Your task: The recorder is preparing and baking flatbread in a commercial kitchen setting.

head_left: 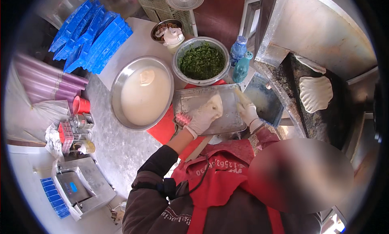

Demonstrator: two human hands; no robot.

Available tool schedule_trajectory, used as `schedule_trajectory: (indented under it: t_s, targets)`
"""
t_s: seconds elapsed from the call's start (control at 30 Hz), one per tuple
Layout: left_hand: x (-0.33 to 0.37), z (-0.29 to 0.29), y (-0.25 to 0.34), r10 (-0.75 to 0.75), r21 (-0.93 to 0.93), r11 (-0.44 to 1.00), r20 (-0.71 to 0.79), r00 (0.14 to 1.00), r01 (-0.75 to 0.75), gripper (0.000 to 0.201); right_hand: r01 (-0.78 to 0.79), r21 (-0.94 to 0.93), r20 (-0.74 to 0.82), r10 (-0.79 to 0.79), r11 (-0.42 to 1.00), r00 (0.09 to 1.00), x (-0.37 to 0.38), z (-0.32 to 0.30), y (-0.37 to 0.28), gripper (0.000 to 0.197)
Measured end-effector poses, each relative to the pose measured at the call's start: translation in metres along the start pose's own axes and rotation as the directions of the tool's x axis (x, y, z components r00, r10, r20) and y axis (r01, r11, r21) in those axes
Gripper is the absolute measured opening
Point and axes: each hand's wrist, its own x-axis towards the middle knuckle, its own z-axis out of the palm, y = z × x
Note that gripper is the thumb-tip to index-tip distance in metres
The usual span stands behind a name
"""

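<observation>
Pale dough (218, 102) sits above the metal tray (229, 121), seemingly not yet flattened, the left hand's (202, 117) fingers curled round it, tips hidden. Gripped by the right hand (248, 113) is a long pale piece (242, 97), its kind unclear. One flattened sheet (315, 94) already lies on the dark griddle (324, 126), beyond a blurred patch

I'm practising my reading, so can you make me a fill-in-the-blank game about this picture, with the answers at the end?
1. The left hand and the right hand both wear white ____.
2. The chopped leaves in the round bowl are coloured ____.
3. The big metal basin of pale liquid stands on the ____ side of that bowl.
4. The small bucket near the purple curtain is coloured ____.

Missing words: gloves; green; left; red.
</observation>
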Motion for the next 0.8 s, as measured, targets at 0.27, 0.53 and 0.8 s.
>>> schedule_trajectory:
  t_s: [0.27, 0.53, 0.8]
  targets:
    - [-0.012, 0.061, -0.052, -0.528, 0.044, 0.839, -0.173, 0.832, 0.542, 0.03, 0.355, -0.45, 0.363, -0.195, 0.819, 0.911, -0.006, 0.082, -0.009, 0.088]
    - [0.009, 0.079, -0.085, -0.72, -0.261, 0.689, -0.135, 0.681, 0.676, 0.047, -0.149, -0.447, 0.15, 0.238, 0.882, 0.959, 0.063, 0.107, -0.022, 0.07]
    - [0.002, 0.028, -0.055, -0.563, -0.641, 0.528, 0.228, 0.794, 0.558, 0.033, 0.162, -0.33, 0.576, 0.062, 0.93, 0.815, 0.059, 0.062, 0.016, 0.038]
